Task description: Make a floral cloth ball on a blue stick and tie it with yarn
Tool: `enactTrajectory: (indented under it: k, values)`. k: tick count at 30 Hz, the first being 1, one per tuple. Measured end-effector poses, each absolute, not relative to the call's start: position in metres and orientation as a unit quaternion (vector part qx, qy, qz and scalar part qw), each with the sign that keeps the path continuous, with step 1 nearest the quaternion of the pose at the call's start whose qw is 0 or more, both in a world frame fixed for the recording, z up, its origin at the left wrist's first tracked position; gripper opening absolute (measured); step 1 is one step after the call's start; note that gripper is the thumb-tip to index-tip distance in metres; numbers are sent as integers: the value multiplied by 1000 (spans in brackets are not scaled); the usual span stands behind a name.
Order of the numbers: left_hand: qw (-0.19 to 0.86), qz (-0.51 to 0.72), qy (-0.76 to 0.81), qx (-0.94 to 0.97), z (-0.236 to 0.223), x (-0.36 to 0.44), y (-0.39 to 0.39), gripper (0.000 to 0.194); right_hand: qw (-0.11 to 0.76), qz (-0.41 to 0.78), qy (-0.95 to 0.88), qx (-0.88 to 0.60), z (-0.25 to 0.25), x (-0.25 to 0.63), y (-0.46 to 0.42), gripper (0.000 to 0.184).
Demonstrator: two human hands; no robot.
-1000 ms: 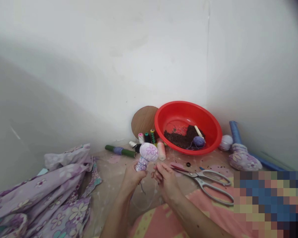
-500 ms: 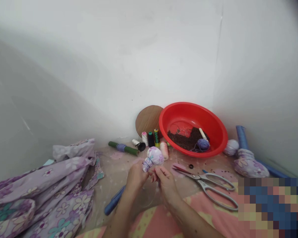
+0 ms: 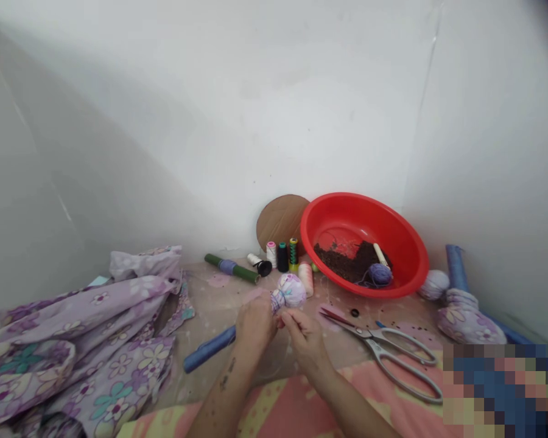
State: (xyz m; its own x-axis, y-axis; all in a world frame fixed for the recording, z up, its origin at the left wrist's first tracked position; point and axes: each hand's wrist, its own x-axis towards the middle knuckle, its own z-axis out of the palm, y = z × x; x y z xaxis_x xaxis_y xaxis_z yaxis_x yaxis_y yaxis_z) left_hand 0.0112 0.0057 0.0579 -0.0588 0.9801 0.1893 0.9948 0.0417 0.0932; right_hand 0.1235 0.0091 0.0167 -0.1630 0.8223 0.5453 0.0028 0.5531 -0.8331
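My left hand [image 3: 257, 323] is closed around the neck of a padded stick, just below its cloth head. That floral cloth head [image 3: 293, 290] is a round bundle with blue-purple yarn wound about its neck. Out past my left wrist runs the blue-wrapped stick [image 3: 209, 351], pointing to the lower left. Fingers pinched together, my right hand [image 3: 305, 336] is right beside the neck; a thin strand seems to be in its grip, too fine to make out clearly. Large scissors [image 3: 383, 344] lie partly spread, right of my right hand.
A red basin [image 3: 420, 271] with dark soil and a purple yarn ball [image 3: 380, 274] leans behind. Thread spools [image 3: 282, 257], a cardboard disc [image 3: 278, 222] and a green tube [image 3: 244, 273] stand near the wall. Floral fabric [image 3: 119, 340] covers the left; another padded stick [image 3: 472, 322] lies right.
The view has shifted a little. The padded stick has turned so its blue shaft lies flatter and shows more at the left. My right hand has drawn nearer to the left at the neck.
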Motion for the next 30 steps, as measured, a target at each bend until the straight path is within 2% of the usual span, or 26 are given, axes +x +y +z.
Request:
enactTrajectory:
  k: [6,14,19,25,30]
  values:
    - [69,-99,-734,-669,59,4,7,25,552,246,-760,-241,26,132,15,23]
    - [99,-50,-677,-728,59,8,7,24,423,41,-860,-282,41,155,25,27]
    - [115,-8,-602,-790,58,11,7,25,398,-40,-871,-285,43,162,31,28]
    - [78,0,-547,-834,71,16,-4,24,406,7,-854,-324,43,176,41,22]
    - [39,-10,-549,-835,79,19,-13,24,371,162,-851,-334,40,190,54,26]
